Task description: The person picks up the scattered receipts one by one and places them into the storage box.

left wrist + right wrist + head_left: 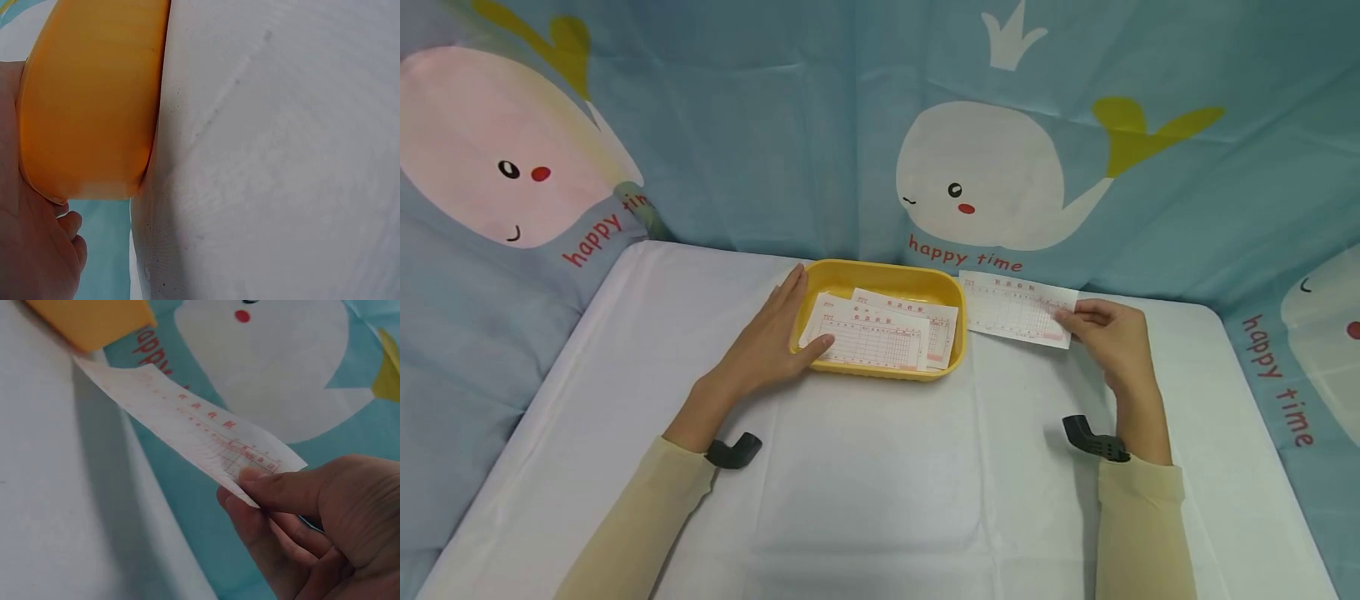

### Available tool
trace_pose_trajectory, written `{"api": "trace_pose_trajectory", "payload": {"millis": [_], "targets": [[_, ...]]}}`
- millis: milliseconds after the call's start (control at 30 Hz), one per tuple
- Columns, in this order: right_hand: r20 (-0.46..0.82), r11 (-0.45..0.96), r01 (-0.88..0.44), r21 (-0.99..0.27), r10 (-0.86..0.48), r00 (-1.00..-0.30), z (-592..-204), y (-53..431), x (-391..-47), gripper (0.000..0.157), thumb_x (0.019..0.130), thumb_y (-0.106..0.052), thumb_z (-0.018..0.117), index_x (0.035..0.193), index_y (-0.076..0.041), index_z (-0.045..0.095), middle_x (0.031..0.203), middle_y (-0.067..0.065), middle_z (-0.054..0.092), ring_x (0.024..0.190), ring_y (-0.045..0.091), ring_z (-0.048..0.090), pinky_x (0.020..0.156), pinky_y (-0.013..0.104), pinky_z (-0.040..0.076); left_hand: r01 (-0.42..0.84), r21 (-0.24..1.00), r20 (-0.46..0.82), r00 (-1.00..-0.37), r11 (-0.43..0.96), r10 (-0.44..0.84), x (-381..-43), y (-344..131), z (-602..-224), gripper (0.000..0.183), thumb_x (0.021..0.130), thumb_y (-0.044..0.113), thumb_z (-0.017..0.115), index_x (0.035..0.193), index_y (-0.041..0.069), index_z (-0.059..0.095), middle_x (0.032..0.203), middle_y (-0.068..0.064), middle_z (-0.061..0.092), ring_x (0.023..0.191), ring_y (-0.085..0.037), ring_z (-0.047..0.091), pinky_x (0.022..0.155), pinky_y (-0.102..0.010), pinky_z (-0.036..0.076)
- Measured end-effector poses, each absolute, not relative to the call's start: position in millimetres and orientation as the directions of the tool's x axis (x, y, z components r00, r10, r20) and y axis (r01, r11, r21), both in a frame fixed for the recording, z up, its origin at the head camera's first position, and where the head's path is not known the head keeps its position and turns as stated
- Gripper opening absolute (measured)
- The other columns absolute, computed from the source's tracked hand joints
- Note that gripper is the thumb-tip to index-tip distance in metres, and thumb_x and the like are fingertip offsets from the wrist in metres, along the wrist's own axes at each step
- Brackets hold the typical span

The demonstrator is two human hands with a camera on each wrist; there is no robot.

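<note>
A yellow plastic basket [880, 374] stands at the back of the white table with printed paper slips [868, 337] overlapping inside it. My left hand [760, 337] holds the basket's left end, thumb over the front rim and fingers along the outer side. In the left wrist view the left hand [37, 250] lies against the orange-looking basket wall [94, 112]. My right hand [1108, 337] pinches the right end of another slip [1011, 308], raised just right of the basket. Thumb and fingers of the right hand [325, 512] grip that slip [194, 425] in the right wrist view.
White cloth [865, 483] covers the table. A blue curtain [760, 150] with whale prints hangs behind and at the sides. Dark curved wrist mounts [733, 451] are worn on both wrists.
</note>
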State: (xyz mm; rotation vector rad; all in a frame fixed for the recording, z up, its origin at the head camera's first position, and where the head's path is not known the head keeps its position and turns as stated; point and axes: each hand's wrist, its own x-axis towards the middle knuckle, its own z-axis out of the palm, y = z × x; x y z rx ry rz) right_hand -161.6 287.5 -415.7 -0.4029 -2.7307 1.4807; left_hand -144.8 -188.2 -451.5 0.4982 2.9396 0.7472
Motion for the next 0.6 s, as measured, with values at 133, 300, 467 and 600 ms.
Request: {"api": "trace_pose_trajectory", "payload": {"millis": [133, 300, 467, 600], "targets": [[-0.075, 0.474, 0.197, -0.858, 0.264, -0.962, -403, 285, -158, 0.046, 0.089, -0.025, 0.078, 0.121, 0.006, 0.067, 0.075, -0.029, 0.065, 0.074, -0.009, 0.067, 0.068, 0.011, 0.057, 0.295, 0.476, 0.014, -0.944, 0.828, 0.328, -145, -188, -451, 0.105, 0.093, 0.07, 0.049, 0.162, 0.016, -0.007, 0.172, 0.003, -0.011, 0.161, -0.02, 0.002, 0.131, -0.047, 0.012], [-0.046, 0.372, 0.185, -0.91, 0.352, -0.935, -388, 282, -154, 0.032, 0.085, -0.022, 0.081, 0.109, -0.002, 0.073, 0.076, -0.025, 0.07, 0.073, -0.004, 0.069, 0.067, 0.011, 0.057, 0.296, 0.476, 0.016, -0.944, 0.828, 0.328, -145, -189, -451, 0.104, 0.093, 0.07, 0.049, 0.162, 0.016, -0.008, 0.172, 0.002, -0.011, 0.161, -0.02, 0.002, 0.131, -0.047, 0.013], [-0.022, 0.208, 0.124, -0.97, 0.434, -0.9, -377, 275, -150, 0.025, 0.081, -0.016, 0.085, 0.103, -0.008, 0.076, 0.084, -0.012, 0.074, 0.075, 0.003, 0.071, 0.067, 0.012, 0.058, 0.292, 0.485, 0.016, -0.946, 0.825, 0.325, -144, -190, -452, 0.104, 0.093, 0.07, 0.049, 0.162, 0.016, -0.008, 0.172, 0.003, -0.011, 0.161, -0.021, 0.001, 0.131, -0.048, 0.012], [0.046, 0.173, 0.036, -0.984, 0.445, -0.894, -374, 261, -147, 0.03, 0.081, -0.014, 0.084, 0.108, -0.004, 0.075, 0.09, -0.006, 0.073, 0.077, 0.005, 0.072, 0.068, 0.012, 0.059, 0.282, 0.492, 0.004, -0.947, 0.823, 0.322, -144, -189, -451, 0.104, 0.092, 0.071, 0.049, 0.162, 0.018, -0.008, 0.171, 0.005, -0.012, 0.161, -0.021, 0.001, 0.131, -0.049, 0.013]]}}
